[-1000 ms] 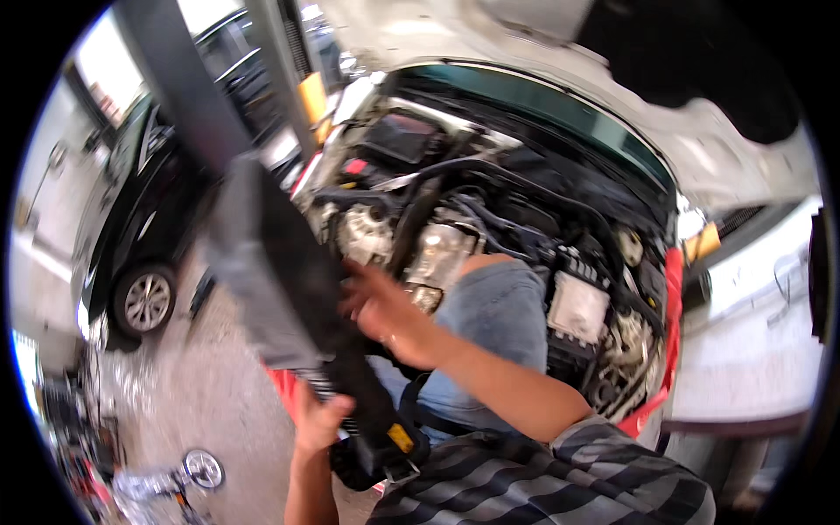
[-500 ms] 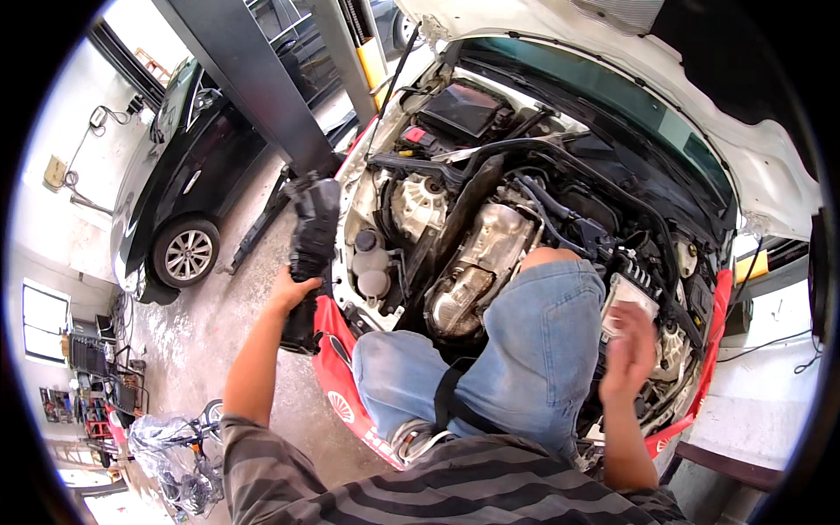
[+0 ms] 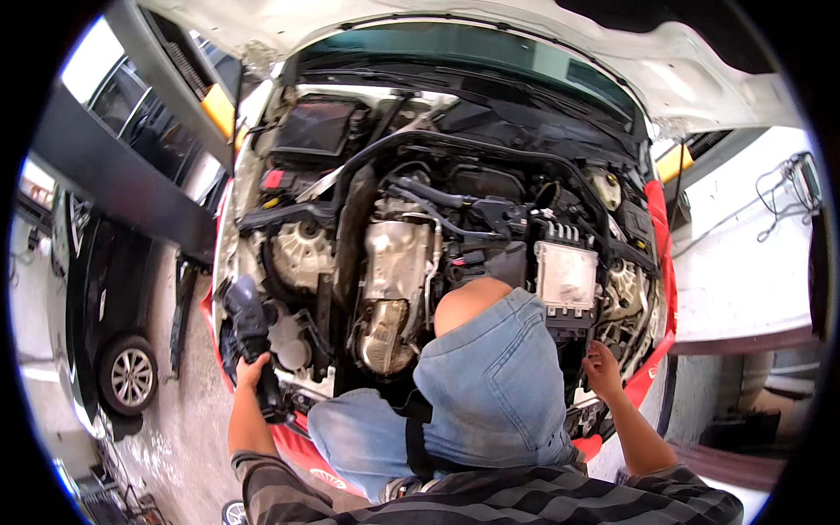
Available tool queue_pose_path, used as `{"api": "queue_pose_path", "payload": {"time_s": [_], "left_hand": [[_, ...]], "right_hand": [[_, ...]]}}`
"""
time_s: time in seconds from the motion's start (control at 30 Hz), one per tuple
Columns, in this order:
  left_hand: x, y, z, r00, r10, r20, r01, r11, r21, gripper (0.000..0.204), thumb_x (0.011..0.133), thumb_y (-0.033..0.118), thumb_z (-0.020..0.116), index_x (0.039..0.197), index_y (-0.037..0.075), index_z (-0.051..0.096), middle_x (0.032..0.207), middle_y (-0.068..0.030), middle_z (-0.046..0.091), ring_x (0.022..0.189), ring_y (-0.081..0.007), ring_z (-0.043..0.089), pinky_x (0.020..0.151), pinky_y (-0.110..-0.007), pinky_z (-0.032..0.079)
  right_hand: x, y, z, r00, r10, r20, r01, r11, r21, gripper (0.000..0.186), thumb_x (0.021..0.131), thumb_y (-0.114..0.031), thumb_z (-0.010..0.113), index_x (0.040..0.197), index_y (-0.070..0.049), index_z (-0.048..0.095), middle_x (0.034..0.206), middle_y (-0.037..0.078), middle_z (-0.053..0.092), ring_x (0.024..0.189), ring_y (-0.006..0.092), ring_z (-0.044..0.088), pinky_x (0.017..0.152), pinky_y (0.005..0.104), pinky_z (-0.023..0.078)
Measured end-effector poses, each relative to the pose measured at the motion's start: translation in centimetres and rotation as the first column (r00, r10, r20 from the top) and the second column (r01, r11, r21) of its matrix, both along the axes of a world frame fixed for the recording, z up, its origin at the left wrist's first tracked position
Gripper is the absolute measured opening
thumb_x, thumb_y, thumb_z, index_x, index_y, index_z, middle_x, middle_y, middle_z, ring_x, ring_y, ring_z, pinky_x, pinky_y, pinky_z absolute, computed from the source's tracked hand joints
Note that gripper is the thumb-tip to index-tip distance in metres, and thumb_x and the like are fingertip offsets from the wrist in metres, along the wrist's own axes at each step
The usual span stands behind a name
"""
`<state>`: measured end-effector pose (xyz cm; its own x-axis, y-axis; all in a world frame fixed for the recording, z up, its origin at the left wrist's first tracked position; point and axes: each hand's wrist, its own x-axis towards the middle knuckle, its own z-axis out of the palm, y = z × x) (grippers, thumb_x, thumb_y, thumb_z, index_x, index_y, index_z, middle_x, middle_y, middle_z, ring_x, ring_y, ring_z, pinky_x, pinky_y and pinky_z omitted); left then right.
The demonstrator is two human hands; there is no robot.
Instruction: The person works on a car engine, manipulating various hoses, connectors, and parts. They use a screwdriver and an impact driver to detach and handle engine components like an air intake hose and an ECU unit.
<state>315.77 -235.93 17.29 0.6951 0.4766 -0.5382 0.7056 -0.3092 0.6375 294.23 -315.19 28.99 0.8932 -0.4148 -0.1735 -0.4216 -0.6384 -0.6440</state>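
My left hand [image 3: 252, 371] is closed around a long black plastic duct-like part [image 3: 248, 319], which I hold over the left front corner of an open engine bay. Its upper end is curved and catches the light. Beside it sits a pale round reservoir [image 3: 291, 347]. My right hand [image 3: 602, 372] is at the right front of the bay, just below a silver finned box [image 3: 566, 276]. Its fingers are curled together, and whatever may be in them is hidden. Between my hands, my bent leg in jeans [image 3: 490, 376] reaches over the engine, beside a metal heat shield [image 3: 395, 262].
A raised white hood [image 3: 700, 79] arches above the bay. Red covers [image 3: 661, 262] drape the fenders. On the left stand a grey lift post [image 3: 114, 175] and a black car [image 3: 109, 297]. A white wall [image 3: 735, 289] is at the right.
My left hand has brought the black part from outside the fender in over the bay's left corner. My right hand has moved lower and its fingers have curled. The view has turned.
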Motion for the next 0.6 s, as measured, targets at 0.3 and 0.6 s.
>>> {"api": "queue_pose_path", "payload": {"time_s": [0.3, 0.6], "left_hand": [[-1.1, 8.4, -6.0, 0.986, -0.157, -0.061, 0.168, 0.94, 0.296, 0.068, 0.068, 0.016, 0.07, 0.13, -0.007, 0.053, 0.108, -0.019, 0.069, 0.095, -0.0268, 0.067, 0.087, -0.035, 0.052], [-3.2, 2.4, -4.2, 0.976, -0.214, -0.03, 0.189, 0.778, 0.6, 0.081, 0.077, 0.023, 0.068, 0.143, -0.008, 0.033, 0.139, -0.0312, 0.044, 0.13, -0.0425, 0.042, 0.112, -0.043, 0.032]], "right_hand": [[9.2, 4.5, 0.5, 0.978, 0.201, -0.047, -0.2, 0.98, 0.013, 0.045, 0.084, -0.015, 0.067, 0.125, -0.001, 0.054, 0.11, 0.018, 0.059, 0.089, 0.0295, 0.066, 0.081, 0.0385, 0.052], [22.3, 4.7, -2.1, 0.928, 0.364, 0.084, -0.345, 0.921, -0.184, 0.045, 0.086, -0.019, 0.064, 0.126, -0.003, 0.053, 0.119, 0.02, 0.055, 0.114, 0.0392, 0.052, 0.095, 0.0457, 0.045]]}}
